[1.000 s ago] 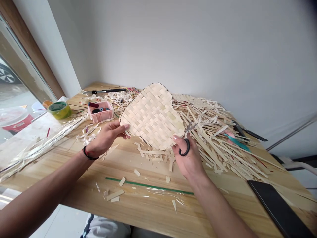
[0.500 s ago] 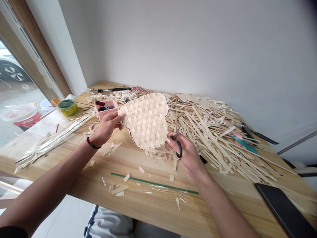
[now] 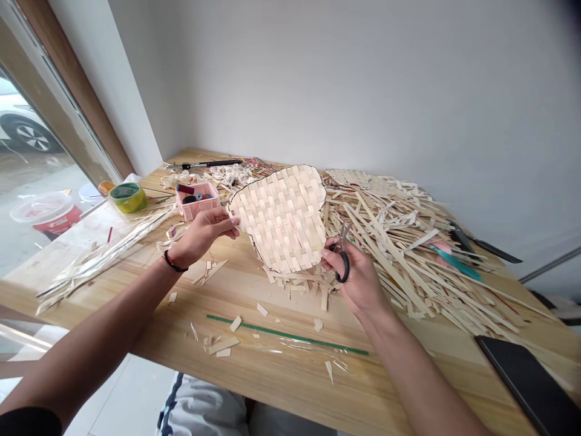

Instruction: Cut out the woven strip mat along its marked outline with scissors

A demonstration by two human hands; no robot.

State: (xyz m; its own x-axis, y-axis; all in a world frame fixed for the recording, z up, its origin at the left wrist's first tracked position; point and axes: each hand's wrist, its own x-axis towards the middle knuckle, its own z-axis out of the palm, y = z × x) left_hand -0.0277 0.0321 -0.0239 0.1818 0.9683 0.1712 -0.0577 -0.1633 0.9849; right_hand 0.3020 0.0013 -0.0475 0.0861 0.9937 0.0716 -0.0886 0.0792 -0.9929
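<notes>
A pale woven strip panel (image 3: 281, 221) with a dark-outlined, curved edge is held up above the table between both hands. My left hand (image 3: 206, 233) pinches its left edge, thumb on the near face. At the lower right edge, my right hand (image 3: 354, 272) has thumb and fingertips against the panel. The same hand carries black-handled scissors (image 3: 345, 266), their blades pointing up beside the panel. Beneath the panel lie short cut strip scraps (image 3: 302, 283).
A heap of loose strips (image 3: 399, 260) covers the right of the wooden table (image 3: 181, 345). A pink basket (image 3: 197, 209) with thread spools and a tape roll (image 3: 128, 198) stand at left. A green strip (image 3: 290, 335) lies in front; a black phone (image 3: 521, 381) is at lower right.
The panel, both hands and the scissors have shifted slightly right and the panel has turned a little. The whole view has also moved slightly. Both hands keep their hold.
</notes>
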